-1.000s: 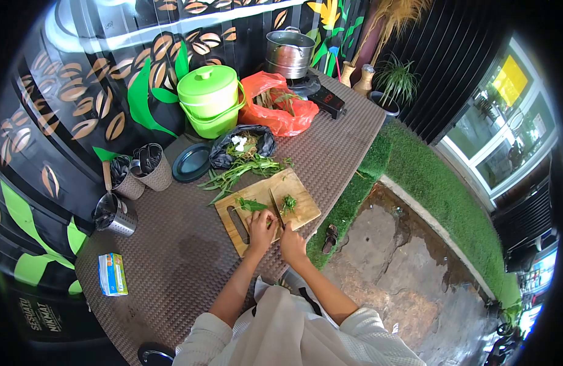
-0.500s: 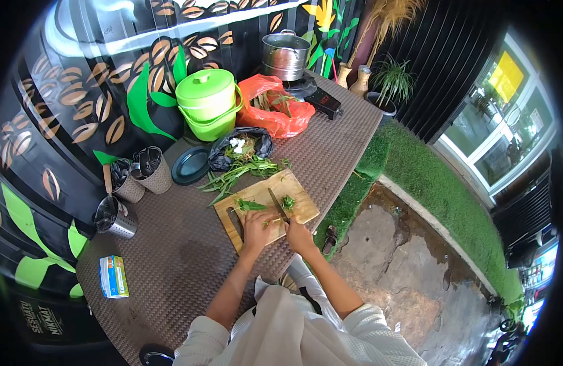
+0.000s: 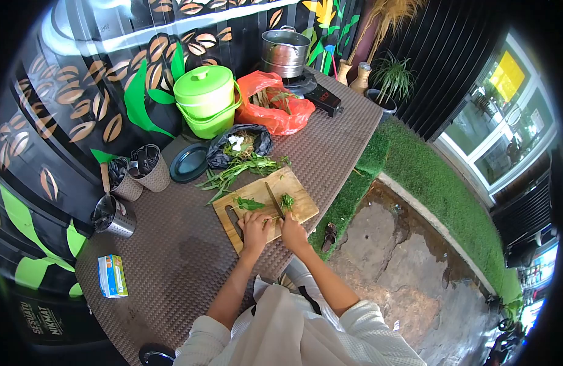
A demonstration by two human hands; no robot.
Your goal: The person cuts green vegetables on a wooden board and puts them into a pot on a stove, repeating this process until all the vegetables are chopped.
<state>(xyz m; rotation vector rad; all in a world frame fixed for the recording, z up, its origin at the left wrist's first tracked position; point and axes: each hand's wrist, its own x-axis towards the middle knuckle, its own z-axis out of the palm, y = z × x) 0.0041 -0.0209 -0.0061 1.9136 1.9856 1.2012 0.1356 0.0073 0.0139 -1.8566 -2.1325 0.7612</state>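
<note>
A kitchen knife (image 3: 273, 198) is gripped in my right hand (image 3: 293, 234), its blade pointing away from me across the wooden cutting board (image 3: 301, 194). Beside it my left hand (image 3: 256, 232) rests on the board, fingers bent down over leafy greens that are mostly hidden under them. A green leaf (image 3: 249, 204) lies just beyond those fingers. Right of the blade sits a small heap of chopped greens (image 3: 287, 200). Long uncut leafy stems (image 3: 248, 169) are piled past the board's far edge.
Behind the stems stand a black plastic bag (image 3: 219, 156), dark plates (image 3: 188, 163), a lime-green bucket (image 3: 205, 100) and a red plastic bag (image 3: 299, 119). A steel pot (image 3: 285, 58) is on a stove (image 3: 323, 99). Utensil holders (image 3: 153, 174) and a tissue pack (image 3: 113, 276) are at left.
My right hand and the knife have shifted slightly left and away from me, closer to my left hand. The fingers of my left hand have moved a little.
</note>
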